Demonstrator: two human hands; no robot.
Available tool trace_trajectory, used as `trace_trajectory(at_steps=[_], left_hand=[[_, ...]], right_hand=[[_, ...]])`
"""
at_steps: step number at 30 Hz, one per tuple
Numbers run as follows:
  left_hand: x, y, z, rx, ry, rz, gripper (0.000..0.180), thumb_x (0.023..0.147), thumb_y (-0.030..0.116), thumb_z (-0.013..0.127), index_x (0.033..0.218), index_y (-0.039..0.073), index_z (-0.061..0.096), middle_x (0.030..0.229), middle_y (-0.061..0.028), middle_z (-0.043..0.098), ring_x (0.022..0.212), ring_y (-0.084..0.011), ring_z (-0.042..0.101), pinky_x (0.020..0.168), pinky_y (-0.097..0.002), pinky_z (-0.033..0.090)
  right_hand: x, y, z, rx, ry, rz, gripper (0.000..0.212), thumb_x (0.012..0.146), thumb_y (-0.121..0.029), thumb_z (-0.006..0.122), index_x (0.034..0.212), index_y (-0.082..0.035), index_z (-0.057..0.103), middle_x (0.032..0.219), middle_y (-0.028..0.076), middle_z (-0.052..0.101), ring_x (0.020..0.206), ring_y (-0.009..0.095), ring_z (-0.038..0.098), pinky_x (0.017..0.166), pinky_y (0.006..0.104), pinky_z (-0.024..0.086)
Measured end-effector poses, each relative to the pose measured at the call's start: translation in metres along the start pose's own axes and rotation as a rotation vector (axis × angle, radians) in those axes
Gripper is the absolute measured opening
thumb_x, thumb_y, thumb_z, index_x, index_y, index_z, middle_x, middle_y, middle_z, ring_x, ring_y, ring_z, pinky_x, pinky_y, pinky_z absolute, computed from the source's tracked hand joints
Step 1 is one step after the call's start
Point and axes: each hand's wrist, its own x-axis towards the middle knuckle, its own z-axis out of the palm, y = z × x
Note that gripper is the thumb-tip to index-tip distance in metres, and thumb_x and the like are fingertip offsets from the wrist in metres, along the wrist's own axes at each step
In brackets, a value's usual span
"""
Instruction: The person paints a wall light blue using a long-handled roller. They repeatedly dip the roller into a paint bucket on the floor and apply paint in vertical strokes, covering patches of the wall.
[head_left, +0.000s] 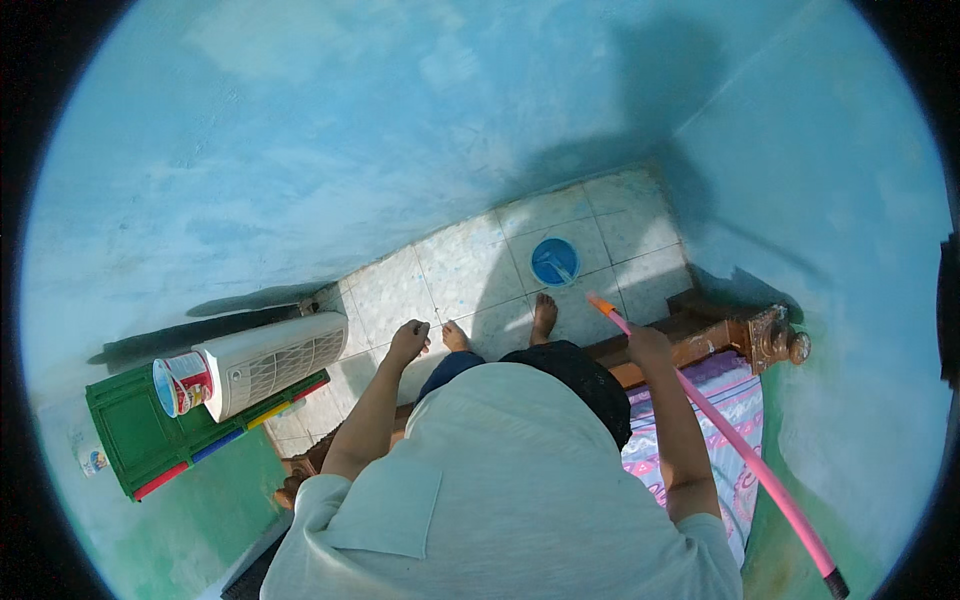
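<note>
My right hand (650, 350) is wrapped round a long pink pole (740, 440). The pole has an orange end piece, pointing toward the floor in front of me, and a black cap at its other end, low on the right. Over the floor to the left hangs my left hand (408, 342), its fingers loosely bent and slightly apart, with nothing visible in it. Beyond my feet, a round blue bucket (555, 262) stands on the tiles. Something pale is in it, too small to make out.
On the left, a white slatted appliance (280, 365) and a red-and-white tub (183, 384) rest on a green plastic cabinet (130, 430). A wooden bed frame (720, 340) with a pink-purple patterned mattress (740, 400) lies right and behind. Blue walls (400, 120) meet the tiled floor (460, 255).
</note>
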Motion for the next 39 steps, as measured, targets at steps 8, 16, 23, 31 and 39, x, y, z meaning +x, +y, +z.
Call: trace_trajectory(at_steps=[8,16,23,31,39], left_hand=[[0.015,-0.037,-0.021,-0.01,-0.021,0.005,0.039,0.097,0.036,0.051,0.099,-0.002,0.061,0.074,-0.0116,0.068,0.055,-0.0186,0.066,0.047,-0.0312,0.05],[0.009,-0.119,-0.046,0.049,-0.012,-0.1,0.038,0.096,0.035,0.051,0.095,-0.002,0.062,0.072,-0.0123,0.069,0.053,-0.0187,0.066,0.046,-0.0324,0.051],[0.002,-0.13,-0.048,-0.082,-0.006,-0.127,0.039,0.096,0.036,0.051,0.097,-0.002,0.06,0.071,-0.0114,0.068,0.052,-0.0177,0.064,0.047,-0.032,0.051],[0.01,-0.096,-0.053,-0.084,0.013,-0.053,0.038,0.097,0.035,0.051,0.098,-0.002,0.06,0.072,-0.0108,0.068,0.054,-0.0172,0.065,0.046,-0.0308,0.05],[0.008,-0.098,-0.061,-0.089,-0.005,-0.094,0.039,0.096,0.036,0.051,0.098,-0.002,0.06,0.073,-0.0112,0.068,0.055,-0.018,0.066,0.046,-0.0317,0.051]], right_hand=[[-0.029,-0.034,0.023,-0.128,0.051,0.017,0.033,0.092,-0.018,0.049,0.122,-0.017,0.063,0.099,0.016,0.07,0.092,0.034,0.069,0.078,0.0476,0.054],[-0.038,-0.065,0.013,-0.056,0.022,0.061,0.033,0.091,-0.02,0.052,0.122,-0.015,0.063,0.098,0.015,0.07,0.093,0.036,0.067,0.08,0.0477,0.053],[-0.036,-0.07,0.024,-0.116,0.087,0.073,0.029,0.092,-0.023,0.052,0.116,-0.015,0.065,0.097,0.016,0.07,0.091,0.035,0.068,0.078,0.0479,0.054],[-0.014,-0.079,0.024,-0.101,0.076,0.042,0.026,0.092,-0.022,0.05,0.111,-0.014,0.066,0.095,0.014,0.071,0.09,0.033,0.07,0.077,0.0461,0.056],[0.008,-0.065,0.039,-0.105,0.167,-0.019,0.027,0.09,-0.022,0.052,0.111,-0.012,0.066,0.092,0.015,0.071,0.085,0.033,0.071,0.074,0.0467,0.056]])
